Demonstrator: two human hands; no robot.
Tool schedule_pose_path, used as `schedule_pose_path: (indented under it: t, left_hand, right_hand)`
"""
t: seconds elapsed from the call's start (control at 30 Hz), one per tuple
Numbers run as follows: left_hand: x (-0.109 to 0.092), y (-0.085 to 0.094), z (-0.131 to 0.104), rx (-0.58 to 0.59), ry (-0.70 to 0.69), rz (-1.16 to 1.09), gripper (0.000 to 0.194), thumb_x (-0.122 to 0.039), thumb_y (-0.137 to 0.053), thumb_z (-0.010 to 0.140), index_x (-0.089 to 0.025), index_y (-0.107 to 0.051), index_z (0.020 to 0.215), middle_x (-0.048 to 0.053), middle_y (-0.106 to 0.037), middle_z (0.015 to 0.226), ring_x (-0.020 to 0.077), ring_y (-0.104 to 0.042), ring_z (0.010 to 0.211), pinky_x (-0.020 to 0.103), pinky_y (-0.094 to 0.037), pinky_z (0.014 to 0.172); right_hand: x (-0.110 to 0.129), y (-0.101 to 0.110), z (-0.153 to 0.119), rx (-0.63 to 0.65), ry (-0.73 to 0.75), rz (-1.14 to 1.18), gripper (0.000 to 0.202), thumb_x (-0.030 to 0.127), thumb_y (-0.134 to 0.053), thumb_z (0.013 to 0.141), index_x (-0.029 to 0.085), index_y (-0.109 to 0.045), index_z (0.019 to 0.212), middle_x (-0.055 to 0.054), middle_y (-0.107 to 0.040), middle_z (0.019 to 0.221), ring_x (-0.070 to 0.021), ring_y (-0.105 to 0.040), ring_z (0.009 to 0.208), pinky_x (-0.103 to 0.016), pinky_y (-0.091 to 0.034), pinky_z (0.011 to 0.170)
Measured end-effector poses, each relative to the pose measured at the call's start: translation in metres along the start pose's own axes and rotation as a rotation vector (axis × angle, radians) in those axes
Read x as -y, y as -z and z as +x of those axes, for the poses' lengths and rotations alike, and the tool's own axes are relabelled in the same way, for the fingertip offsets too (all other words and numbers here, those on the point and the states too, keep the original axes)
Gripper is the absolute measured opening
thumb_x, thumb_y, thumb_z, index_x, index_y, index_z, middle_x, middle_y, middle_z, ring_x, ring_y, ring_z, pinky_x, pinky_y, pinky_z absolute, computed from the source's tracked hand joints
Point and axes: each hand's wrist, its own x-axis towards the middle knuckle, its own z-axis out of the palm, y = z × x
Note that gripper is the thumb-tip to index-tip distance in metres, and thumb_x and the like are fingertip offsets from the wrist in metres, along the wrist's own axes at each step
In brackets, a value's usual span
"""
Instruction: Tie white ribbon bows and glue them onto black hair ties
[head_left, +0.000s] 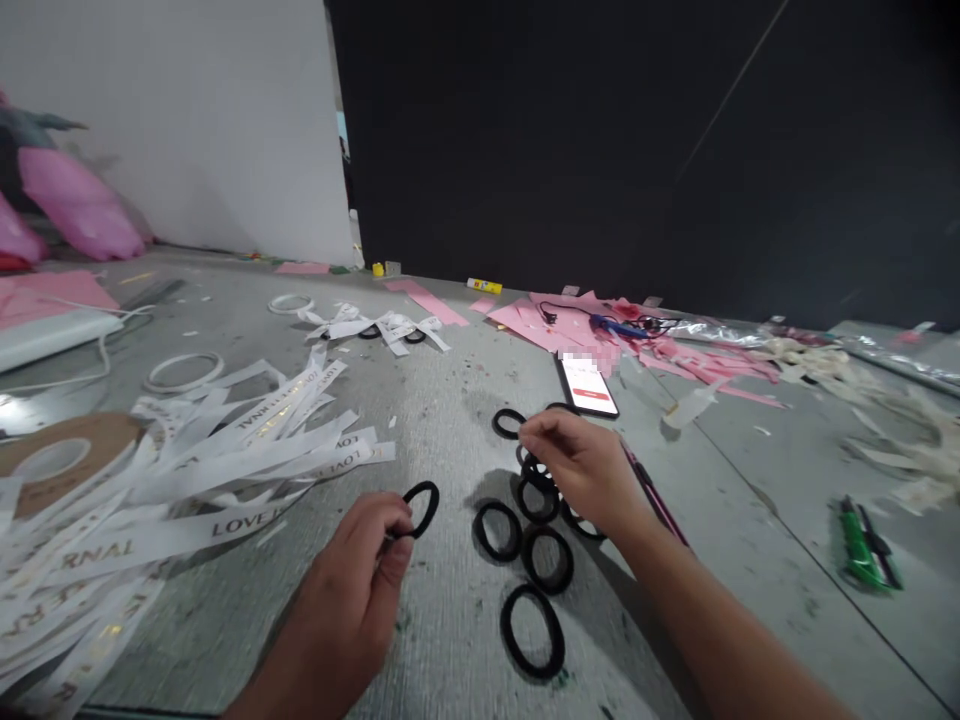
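Between the thumb and fingers of my left hand (356, 570) is a black hair tie (435, 502), raised a little off the grey table. My right hand (581, 462) is over a loose cluster of similar hair ties, its fingertips pinched together. Whatever those fingertips hold, if anything, is hidden by the hand. Below it, a hair tie (568, 562) touches its neighbours, and another hair tie (556, 640) lies closest to me. One more hair tie (497, 432) rests just left of my right fingertips.
White printed ribbons (247, 460) spread across the left, beside a brown tape roll (105, 440). A lit phone (591, 385) lies beyond my right hand, and a pink pen-like stick (664, 505) is partly behind my wrist. Pink paper (540, 318) and a green cutter (859, 545) are farther off.
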Motion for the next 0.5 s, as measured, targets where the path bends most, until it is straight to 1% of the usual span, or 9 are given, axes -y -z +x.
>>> schedule_pose_path:
  t: [0.07,0.13,0.2,0.27,0.37,0.43,0.5]
  left_hand:
    - [0.000,0.002,-0.001,-0.004,0.118,-0.137,0.019,-0.039,-0.045,0.095,-0.023,-0.055,0.098,0.005,-0.062,0.094,0.0192,-0.058,0.081,0.033,-0.046,0.072]
    - [-0.001,0.004,-0.002,-0.018,0.232,-0.328,0.021,-0.042,-0.047,0.095,-0.023,-0.054,0.097,0.003,-0.062,0.087,0.0153,-0.056,0.069,0.028,-0.044,0.062]
    - [-0.004,0.006,-0.001,-0.014,0.303,-0.539,0.022,-0.043,-0.052,0.093,-0.021,-0.052,0.093,0.001,-0.062,0.083,0.0121,-0.053,0.061,0.025,-0.041,0.057]
    - [-0.007,0.008,0.001,0.015,0.348,-0.745,0.024,-0.043,-0.058,0.090,-0.020,-0.051,0.090,0.000,-0.061,0.079,0.0096,-0.052,0.056,0.023,-0.039,0.054]
    - [-0.010,0.013,0.004,0.021,0.450,-0.991,0.026,-0.042,-0.062,0.087,-0.019,-0.050,0.086,-0.002,-0.058,0.074,0.0068,-0.049,0.052,0.020,-0.035,0.050]
    - [-0.010,0.016,0.007,-0.008,0.503,-1.090,0.026,-0.039,-0.063,0.088,-0.018,-0.049,0.082,-0.003,-0.056,0.073,0.0052,-0.046,0.049,0.019,-0.034,0.049]
    - [-0.008,0.019,0.009,-0.043,0.527,-1.157,0.024,-0.034,-0.061,0.089,-0.017,-0.048,0.079,-0.004,-0.054,0.072,0.0045,-0.044,0.048,0.019,-0.035,0.049]
  right_hand:
    - [0.007,-0.001,-0.003,0.055,0.042,-0.017,0.017,0.030,-0.058,0.088,0.019,-0.063,0.077,-0.002,-0.064,0.068,-0.0131,-0.053,0.057,-0.025,-0.040,0.054]
    - [0.011,-0.002,-0.006,0.086,0.072,-0.017,0.026,0.034,-0.052,0.092,0.018,-0.062,0.073,-0.001,-0.061,0.063,-0.0127,-0.052,0.055,-0.026,-0.038,0.053]
    - [0.013,-0.004,-0.009,0.090,0.077,-0.010,0.037,0.038,-0.045,0.096,0.019,-0.059,0.067,-0.001,-0.057,0.058,-0.0124,-0.050,0.053,-0.026,-0.037,0.051]
    - [0.012,-0.007,-0.009,0.074,0.068,-0.017,0.041,0.041,-0.043,0.097,0.019,-0.056,0.064,0.000,-0.054,0.055,-0.0123,-0.048,0.051,-0.026,-0.035,0.050]
    - [0.008,-0.011,-0.009,0.049,0.042,-0.014,0.033,0.040,-0.052,0.093,0.020,-0.057,0.067,0.000,-0.055,0.057,-0.0127,-0.048,0.052,-0.026,-0.036,0.050]
    - [0.007,-0.012,-0.007,0.046,0.019,0.016,0.024,0.037,-0.056,0.091,0.020,-0.060,0.074,0.000,-0.058,0.061,-0.0132,-0.049,0.054,-0.026,-0.038,0.051]
    - [0.006,-0.012,-0.007,0.047,0.014,0.047,0.018,0.033,-0.057,0.090,0.020,-0.061,0.077,-0.002,-0.060,0.067,-0.0136,-0.052,0.057,-0.027,-0.040,0.053]
